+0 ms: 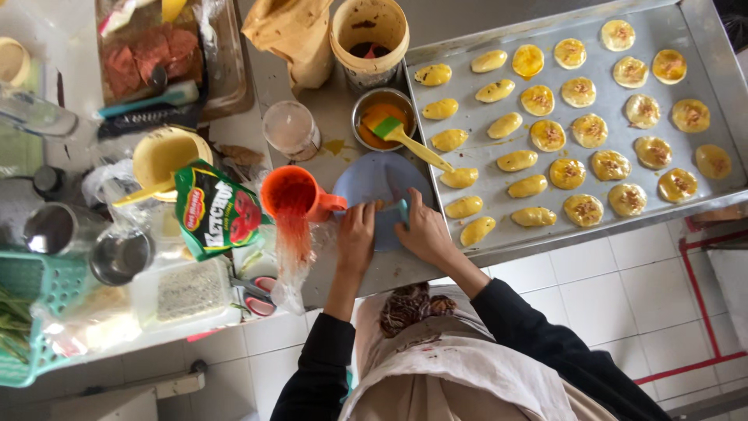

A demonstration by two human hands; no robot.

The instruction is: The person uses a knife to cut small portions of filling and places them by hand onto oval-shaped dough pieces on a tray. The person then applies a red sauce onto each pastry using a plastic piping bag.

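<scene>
Closest to the lens: black sleeves and a pale apron (460, 366), forearms reaching up onto the steel worktop (327, 86). Left hand (355, 238) laid flat, fingers together, on the near rim of a round pale-blue board (374, 183), pressing rather than clasping. Right hand (421, 230) curled over a small teal-handled tool (403, 210) at the board's right edge; grip closed around it, blade mostly hidden. Whatever sits under the fingers on the board too small to tell.

Progress, judged from the tray (467, 132): already well filled, with folded oval pastries (510, 161) in rows on its left half, glazed yellow, and open round pastries (592, 130) with brown filling on its right half. Bare metal left along the tray's near-left corner and far-left edge, so room for a few more. Small steel bowl of yellow glaze (378, 118) with a green brush (401, 134) just beyond the board, brush handle resting across toward the tray. Orange mug (296, 193) beside the left hand, ketchup pouch (214, 206) farther left.
</scene>
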